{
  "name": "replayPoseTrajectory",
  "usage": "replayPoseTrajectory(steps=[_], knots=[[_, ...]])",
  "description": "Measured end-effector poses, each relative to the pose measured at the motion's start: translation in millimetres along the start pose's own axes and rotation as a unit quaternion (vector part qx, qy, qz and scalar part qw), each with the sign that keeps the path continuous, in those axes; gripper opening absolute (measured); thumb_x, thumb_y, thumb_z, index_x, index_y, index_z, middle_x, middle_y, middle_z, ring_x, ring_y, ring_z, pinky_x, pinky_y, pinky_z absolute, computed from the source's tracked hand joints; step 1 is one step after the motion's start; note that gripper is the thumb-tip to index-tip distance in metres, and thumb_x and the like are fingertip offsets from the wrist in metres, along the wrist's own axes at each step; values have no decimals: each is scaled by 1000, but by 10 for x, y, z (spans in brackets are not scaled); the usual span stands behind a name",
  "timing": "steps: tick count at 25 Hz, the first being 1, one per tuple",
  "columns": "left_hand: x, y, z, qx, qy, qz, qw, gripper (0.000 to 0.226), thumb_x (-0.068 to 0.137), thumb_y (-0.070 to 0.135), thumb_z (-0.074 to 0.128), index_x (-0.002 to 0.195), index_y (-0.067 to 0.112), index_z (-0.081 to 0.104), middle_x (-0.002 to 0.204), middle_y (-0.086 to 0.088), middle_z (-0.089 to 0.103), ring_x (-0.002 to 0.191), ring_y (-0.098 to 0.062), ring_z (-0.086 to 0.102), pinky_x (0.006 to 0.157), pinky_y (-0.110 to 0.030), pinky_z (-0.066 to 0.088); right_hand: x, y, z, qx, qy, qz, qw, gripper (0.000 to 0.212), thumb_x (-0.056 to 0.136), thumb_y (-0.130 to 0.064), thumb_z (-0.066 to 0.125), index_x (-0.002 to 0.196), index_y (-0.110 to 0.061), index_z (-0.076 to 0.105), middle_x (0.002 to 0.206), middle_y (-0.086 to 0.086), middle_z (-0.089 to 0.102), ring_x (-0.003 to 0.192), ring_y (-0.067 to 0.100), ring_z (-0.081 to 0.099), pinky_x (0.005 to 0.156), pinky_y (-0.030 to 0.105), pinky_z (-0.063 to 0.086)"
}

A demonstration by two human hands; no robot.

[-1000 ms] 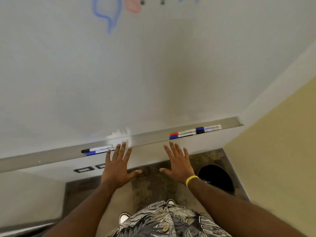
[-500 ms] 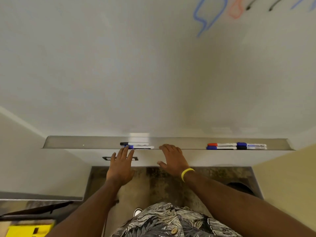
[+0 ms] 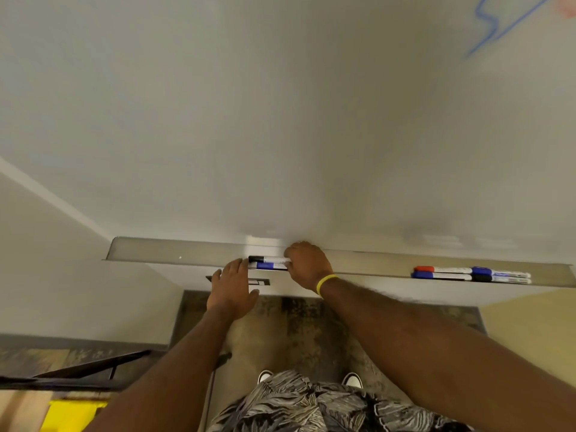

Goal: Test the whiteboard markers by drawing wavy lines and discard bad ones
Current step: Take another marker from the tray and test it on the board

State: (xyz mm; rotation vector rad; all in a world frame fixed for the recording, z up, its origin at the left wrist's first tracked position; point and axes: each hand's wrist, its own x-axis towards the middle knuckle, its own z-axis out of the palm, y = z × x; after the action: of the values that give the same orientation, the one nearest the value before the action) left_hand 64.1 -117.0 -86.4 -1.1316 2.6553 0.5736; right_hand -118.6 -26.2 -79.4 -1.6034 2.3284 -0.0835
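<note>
A metal tray (image 3: 174,252) runs along the foot of the whiteboard (image 3: 280,120). On it lie a black-capped marker (image 3: 268,259) and, just in front, a blue-capped marker (image 3: 269,266). My right hand (image 3: 307,265), with a yellow wristband, is curled over their right ends and grips the black-capped marker. My left hand (image 3: 230,288) is spread open below the tray's front edge, fingertips next to the black cap. Farther right on the tray lie several more markers, among them a red-capped one (image 3: 442,269) and a blue-capped one (image 3: 498,272). A blue wavy line (image 3: 492,26) shows at the board's top right.
Dark wall plates (image 3: 260,282) sit under the tray, partly behind my left hand. A yellow wall (image 3: 530,322) closes the right side. At lower left are a dark rail (image 3: 78,372) and a yellow object (image 3: 71,416). Patterned floor lies below.
My view has swung left along the board. My right hand moved up from the tray's edge and closed over the two left markers. My left hand stayed open near the tray.
</note>
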Motion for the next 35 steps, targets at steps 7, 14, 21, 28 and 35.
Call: replayPoseTrajectory(steps=[7, 14, 21, 28, 35], knots=[[44, -103, -16, 19, -19, 9, 1000, 78, 92, 44, 57, 153, 19, 17, 161, -3, 19, 150, -22, 13, 122, -49, 13, 249, -108, -5, -72, -32, -35, 996, 24, 90, -14, 58, 110, -15, 70, 106, 9, 70, 96, 30, 65, 86, 37, 54], [14, -158, -130, -36, 35, -3, 999, 70, 93, 43, 57, 151, 18, 26, 157, -4, 30, 146, -23, 24, 119, -47, 20, 247, -101, -38, -57, -17, -50, 997, 31, 90, -11, 57, 119, -14, 66, 116, 8, 67, 106, 31, 62, 91, 42, 51], [176, 307, -287, -443, 67, -73, 891, 25, 101, 30, 48, 113, 14, 64, 110, -11, 69, 97, -23, 65, 93, -38, 53, -226, -80, -253, 73, 55, -16, 996, 39, 95, -19, 53, 133, -13, 58, 125, 8, 62, 108, 26, 60, 91, 36, 48], [83, 935, -119, -506, -41, -14, 862, 21, 101, 20, 51, 94, 10, 68, 76, -3, 69, 69, -18, 64, 59, -20, 53, -813, 229, -142, 193, 57, 62, 978, 27, 94, -29, 54, 117, -15, 62, 104, 3, 61, 87, 21, 59, 74, 33, 49], [-64, 1384, 134, -449, -85, 28, 889, 25, 100, 21, 52, 81, 24, 68, 76, -6, 72, 73, -22, 70, 67, -24, 58, -1237, 416, 1, 323, 46, 172, 930, 23, 102, -32, 46, 103, -15, 61, 96, 4, 67, 81, 16, 56, 70, 23, 38]])
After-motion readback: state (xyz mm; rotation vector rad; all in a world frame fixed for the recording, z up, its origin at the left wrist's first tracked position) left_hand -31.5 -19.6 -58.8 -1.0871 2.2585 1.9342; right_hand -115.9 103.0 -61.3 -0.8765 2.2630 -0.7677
